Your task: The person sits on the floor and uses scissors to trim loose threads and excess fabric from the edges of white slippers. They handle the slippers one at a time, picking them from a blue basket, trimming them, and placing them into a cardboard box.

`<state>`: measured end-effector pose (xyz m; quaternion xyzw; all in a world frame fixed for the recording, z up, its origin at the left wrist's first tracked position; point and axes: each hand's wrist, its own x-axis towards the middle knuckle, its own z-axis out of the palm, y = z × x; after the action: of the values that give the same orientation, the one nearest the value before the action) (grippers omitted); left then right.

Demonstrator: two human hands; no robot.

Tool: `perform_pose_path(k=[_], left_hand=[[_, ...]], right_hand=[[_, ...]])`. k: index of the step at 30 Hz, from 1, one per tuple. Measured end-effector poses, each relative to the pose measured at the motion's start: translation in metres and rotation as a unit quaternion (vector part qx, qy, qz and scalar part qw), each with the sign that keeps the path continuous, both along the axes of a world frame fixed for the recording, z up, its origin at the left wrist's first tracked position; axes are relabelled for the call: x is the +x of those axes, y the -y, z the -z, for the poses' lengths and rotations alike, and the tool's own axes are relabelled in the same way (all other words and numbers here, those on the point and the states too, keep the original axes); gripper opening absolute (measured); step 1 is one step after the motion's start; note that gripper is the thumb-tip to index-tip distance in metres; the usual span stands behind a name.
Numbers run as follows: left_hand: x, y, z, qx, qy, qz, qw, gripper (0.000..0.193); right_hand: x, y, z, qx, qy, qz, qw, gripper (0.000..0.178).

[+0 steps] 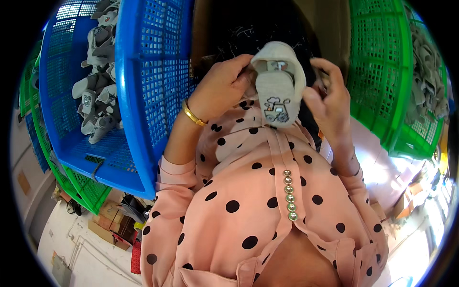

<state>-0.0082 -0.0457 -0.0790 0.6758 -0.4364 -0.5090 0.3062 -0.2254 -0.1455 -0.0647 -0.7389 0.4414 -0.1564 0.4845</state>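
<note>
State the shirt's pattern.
The shirt is pink with black dots, best seen in the head view.

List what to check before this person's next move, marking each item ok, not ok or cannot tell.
1. Left hand on the shoe: ok, it holds the left edge.
2. Right hand gripping the shoe: not ok, thumb and forefinger stand apart beside the right edge.
3. Right thumb touching the shoe: cannot tell, they come very close.
4. Embroidery in view: ok, it faces the camera.
5. Blue basket in view: ok, on the left, with similar shoes inside.
6. Green basket in view: ok, on the right, with grey pieces.
</note>
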Motion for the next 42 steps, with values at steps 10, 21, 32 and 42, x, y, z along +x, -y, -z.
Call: perform_pose_path(k=[10,21,32,42], left_hand=[[-0.022,0.016,0.021,-0.245,0.317,0.049,0.915,0.033],[-0.082,-0.005,0.047,-0.288,0.303,0.138,0.898,0.038],[-0.076,0.022,0.041,-0.269,0.278,0.259,0.885,0.028],[-0.044,0.02,0.051,-0.285,0.389,0.09,0.872,0.018]], right_hand=[[-0.004,0.015,0.041,-0.004,-0.073,-0.063,0.995,0.033],[-0.027,0.001,0.058,0.018,-0.094,-0.069,0.993,0.03],[-0.009,0.036,0.034,-0.028,-0.232,-0.155,0.96,0.031],[-0.013,0.047,0.061,-0.055,-0.173,-0.163,0.97,0.029]])
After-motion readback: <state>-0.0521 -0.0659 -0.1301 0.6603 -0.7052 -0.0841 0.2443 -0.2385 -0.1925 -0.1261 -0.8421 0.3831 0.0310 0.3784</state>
